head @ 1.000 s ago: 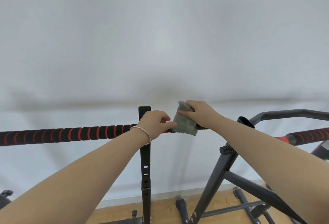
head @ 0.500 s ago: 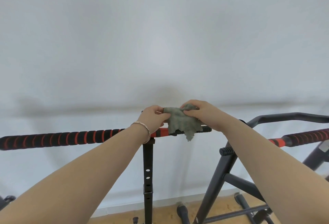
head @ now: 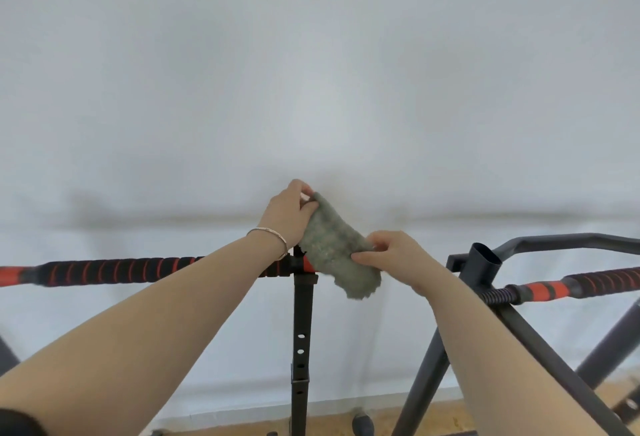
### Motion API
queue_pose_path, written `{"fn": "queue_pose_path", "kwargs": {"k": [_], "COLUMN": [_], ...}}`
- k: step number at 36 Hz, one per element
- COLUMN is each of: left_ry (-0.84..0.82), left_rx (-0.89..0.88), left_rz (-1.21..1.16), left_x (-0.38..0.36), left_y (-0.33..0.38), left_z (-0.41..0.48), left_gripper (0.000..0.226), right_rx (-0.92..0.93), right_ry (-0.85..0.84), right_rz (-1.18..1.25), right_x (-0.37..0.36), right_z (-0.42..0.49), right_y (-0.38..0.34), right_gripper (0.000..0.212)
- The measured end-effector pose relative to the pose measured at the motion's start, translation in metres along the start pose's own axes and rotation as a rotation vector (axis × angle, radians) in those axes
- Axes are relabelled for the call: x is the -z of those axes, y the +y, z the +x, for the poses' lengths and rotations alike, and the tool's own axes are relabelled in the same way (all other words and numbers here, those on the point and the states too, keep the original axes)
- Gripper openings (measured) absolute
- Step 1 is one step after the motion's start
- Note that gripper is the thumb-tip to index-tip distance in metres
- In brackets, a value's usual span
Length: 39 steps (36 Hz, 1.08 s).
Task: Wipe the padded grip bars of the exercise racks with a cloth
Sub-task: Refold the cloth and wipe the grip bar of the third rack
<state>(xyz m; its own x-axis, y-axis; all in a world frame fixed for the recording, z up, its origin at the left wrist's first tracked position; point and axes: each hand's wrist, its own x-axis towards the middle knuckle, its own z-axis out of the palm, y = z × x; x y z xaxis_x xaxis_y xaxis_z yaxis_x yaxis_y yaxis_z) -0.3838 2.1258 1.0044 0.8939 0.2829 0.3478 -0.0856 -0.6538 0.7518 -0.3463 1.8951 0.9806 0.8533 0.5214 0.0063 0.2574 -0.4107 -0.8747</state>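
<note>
A grey-green cloth (head: 337,245) is stretched slantwise between both hands, just above and in front of the end of a padded black-and-red grip bar (head: 114,269). My left hand (head: 289,216), with a bracelet at the wrist, pinches the cloth's upper corner. My right hand (head: 393,252) pinches its lower right edge. The cloth hangs over the bar's right end and hides it. A second padded bar (head: 595,285) on the neighbouring rack runs off to the right.
A black upright post (head: 300,342) with holes carries the left bar. A dark grey frame (head: 540,241) with an open tube end (head: 485,257) stands to the right. White wall behind, wooden floor below.
Both hands have lifted the cloth off the bar and spread it out; my left hand rose up with one corner while my right hand dropped to the lower edge.
</note>
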Motion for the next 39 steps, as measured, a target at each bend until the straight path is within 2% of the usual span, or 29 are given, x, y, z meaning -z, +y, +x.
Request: {"fn": "queue_pose_path", "kwargs": {"k": [4,8,11,13,16,18,20,22,23,25,27,33,39], "left_ry": [-0.021,-0.058,-0.093,-0.159,-0.329,-0.396,-0.399,-0.387,-0.385,-0.383,-0.382,-0.396,-0.295], "left_rx": [-0.107,-0.153,-0.277,-0.345,-0.340,-0.322,-0.318,-0.310,-0.308,-0.301,-0.297,-0.293,-0.376], "left_rz": [0.132,0.275,0.495,0.580,0.600,0.608,0.619,0.627,0.632,0.636,0.640,0.705,0.943], "left_x": [0.004,-0.002,-0.012,-0.020,-0.031,-0.037,-0.040,-0.042,-0.043,-0.044,-0.045,-0.043,-0.056], "left_y": [0.004,0.006,0.003,0.002,-0.003,-0.007,-0.011,-0.012,-0.012,-0.012,-0.012,-0.010,-0.009], "left_z": [0.004,0.004,-0.001,-0.008,-0.018,-0.021,-0.020,-0.018,-0.016,-0.014,-0.013,-0.014,-0.025], "left_gripper": [0.020,0.021,0.022,0.025,0.030,0.034,0.034,0.032,0.030,0.028,0.025,0.023,0.034], "right_rx": [-0.058,-0.114,-0.171,-0.191,-0.192,-0.187,-0.155,-0.090,-0.047,0.006,0.005,0.002,-0.076], "right_ry": [-0.030,0.052,0.112,0.104,0.021,0.040,0.153,0.261,0.261,0.144,-0.010,-0.289,-0.463], "right_rz": [0.075,0.127,0.230,0.269,0.294,0.230,0.132,-0.129,-0.322,-0.653,-0.800,-0.877,-0.739], "right_x": [-0.022,-0.036,-0.046,-0.048,-0.044,-0.036,-0.028,-0.018,-0.013,-0.004,0.005,0.021,0.039], "right_z": [-0.011,-0.013,-0.013,-0.014,-0.017,-0.018,-0.014,-0.005,0.000,0.013,0.025,0.048,0.059], "right_y": [0.012,0.024,0.029,0.032,0.036,0.034,0.030,0.023,0.020,0.016,0.012,0.014,0.018], "right_gripper": [0.018,0.018,0.018,0.017,0.015,0.011,0.007,0.009,0.014,0.025,0.031,0.023,0.031]}}
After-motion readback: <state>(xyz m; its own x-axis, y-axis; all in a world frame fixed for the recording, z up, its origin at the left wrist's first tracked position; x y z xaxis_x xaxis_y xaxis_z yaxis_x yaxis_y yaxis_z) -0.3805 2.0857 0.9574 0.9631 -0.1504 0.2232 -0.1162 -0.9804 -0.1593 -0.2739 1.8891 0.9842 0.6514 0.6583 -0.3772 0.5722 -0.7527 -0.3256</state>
